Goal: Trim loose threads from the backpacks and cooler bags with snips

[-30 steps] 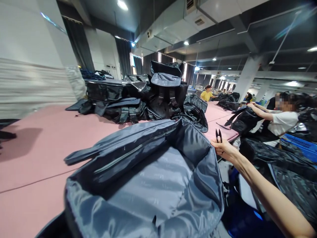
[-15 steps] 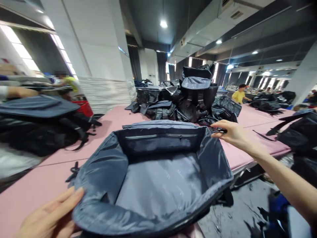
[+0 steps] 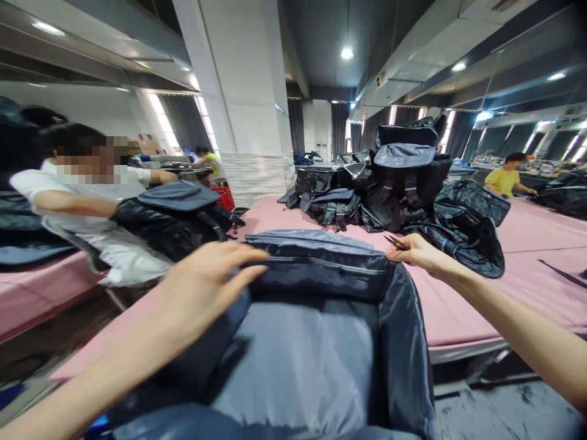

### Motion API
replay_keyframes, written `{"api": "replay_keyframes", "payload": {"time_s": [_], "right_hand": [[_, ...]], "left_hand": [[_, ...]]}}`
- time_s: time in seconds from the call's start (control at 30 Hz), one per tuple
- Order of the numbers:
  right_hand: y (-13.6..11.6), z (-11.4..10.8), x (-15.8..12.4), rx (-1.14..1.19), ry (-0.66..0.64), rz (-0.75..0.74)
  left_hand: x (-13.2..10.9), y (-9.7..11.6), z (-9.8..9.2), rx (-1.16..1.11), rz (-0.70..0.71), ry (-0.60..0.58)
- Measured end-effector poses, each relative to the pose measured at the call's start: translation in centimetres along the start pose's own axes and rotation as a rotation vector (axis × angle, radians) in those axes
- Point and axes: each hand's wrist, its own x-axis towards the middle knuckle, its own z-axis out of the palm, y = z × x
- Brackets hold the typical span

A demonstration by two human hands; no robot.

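Observation:
An open bag with a shiny grey-blue lining lies in front of me, its mouth facing up. A zipper runs along the inside of its far wall. My left hand is over the bag's far left corner, thumb and fingers apart beside the rim. At the far right corner, my right hand grips small dark thread snips, blades pointing left. Its fingertips are right by the bag's rim; whether they also pinch the fabric I cannot tell.
A pink-covered table bears a heap of black bags beyond mine. At left a person in white sits handling another black bag. Another person in yellow is far right. A white pillar stands behind.
My left hand has let go of the bag's near left rim and moved up to its far left corner. My right hand stays at the far right corner with the snips. The view has swung left.

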Motion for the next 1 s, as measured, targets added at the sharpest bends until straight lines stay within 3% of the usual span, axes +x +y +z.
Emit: {"api": "replay_keyframes", "payload": {"time_s": [0.07,0.13,0.23,0.33,0.4,0.47,0.53,0.6,0.67,0.73,0.83,1.0], "right_hand": [[0.4,-0.2,-0.4,-0.011,-0.002,0.015],[0.6,-0.4,-0.9,-0.076,-0.005,0.008],[-0.1,-0.1,-1.4,-0.278,0.037,-0.092],[-2.2,1.5,-0.8,-0.524,0.098,-0.302],[-3.7,2.8,0.3,-0.619,0.08,-0.388],[-4.6,3.6,1.8,-0.574,-0.033,-0.343],[-4.6,3.8,3.4,-0.368,-0.21,-0.213],[-4.1,3.6,4.4,-0.132,-0.361,-0.081],[-3.4,3.1,4.6,-0.015,-0.391,-0.02],[-2.9,2.9,4.2,-0.056,-0.335,-0.055],[-3.1,3.0,3.0,-0.264,-0.115,-0.23],[-4.5,4.3,2.2,-0.847,0.2,-0.51]], "left_hand": [[3.1,1.9,3.0,0.124,0.207,-0.094],[5.4,2.7,5.8,0.183,0.316,-0.169],[7.5,2.3,8.3,0.124,0.33,-0.245],[8.8,1.7,8.6,0.03,0.267,-0.305],[9.6,1.7,8.3,-0.049,0.223,-0.443],[10.3,1.8,7.9,-0.158,0.177,-0.631],[10.6,1.8,7.7,-0.273,0.138,-0.768],[10.7,1.6,7.9,-0.356,0.111,-0.814],[10.6,1.4,8.1,-0.4,0.085,-0.813],[10.6,1.3,8.3,-0.429,0.06,-0.799],[10.7,1.2,8.6,-0.441,0.043,-0.79],[10.7,0.9,8.7,-0.471,0.026,-0.801]]}}
